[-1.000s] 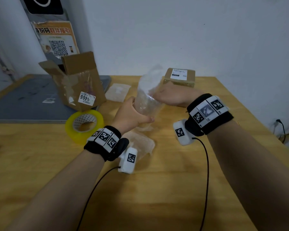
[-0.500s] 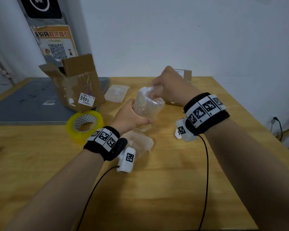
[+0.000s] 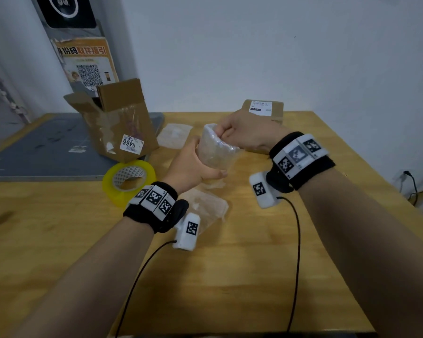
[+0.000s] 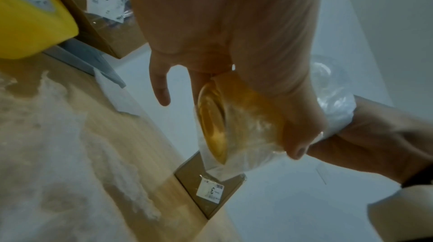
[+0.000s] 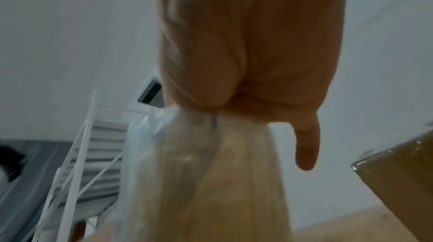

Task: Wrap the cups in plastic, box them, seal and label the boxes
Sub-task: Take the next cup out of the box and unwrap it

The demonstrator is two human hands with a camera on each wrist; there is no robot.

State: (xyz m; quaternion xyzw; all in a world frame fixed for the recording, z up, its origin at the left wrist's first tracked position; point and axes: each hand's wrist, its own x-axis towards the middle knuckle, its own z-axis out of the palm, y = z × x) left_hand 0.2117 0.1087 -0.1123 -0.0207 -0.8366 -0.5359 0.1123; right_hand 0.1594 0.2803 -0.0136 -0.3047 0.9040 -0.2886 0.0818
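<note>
A clear glass cup (image 3: 216, 153) in a plastic wrap is held above the wooden table (image 3: 230, 276), tilted with its mouth up and to the left. My left hand (image 3: 193, 167) grips its lower body; the amber base shows in the left wrist view (image 4: 214, 125). My right hand (image 3: 244, 132) pinches the loose plastic (image 5: 206, 172) at the cup's mouth, fingers curled over the rim. An open cardboard box (image 3: 119, 120) with a "9466" sticker stands at the back left. A sealed, labelled box (image 3: 264, 109) lies behind my right hand.
A yellow tape roll (image 3: 128, 181) lies left of my left wrist. Crumpled plastic bags lie under my left wrist (image 3: 205, 211) and behind the cup (image 3: 174, 135). A grey mat (image 3: 42, 152) covers the back left. The table's right edge is near a wall with a cable (image 3: 413, 184).
The tall loose plastic that stood above the cup has been pushed down over the mouth by my right hand, which rose over the rim, then settled at it. My left hand kept its grip.
</note>
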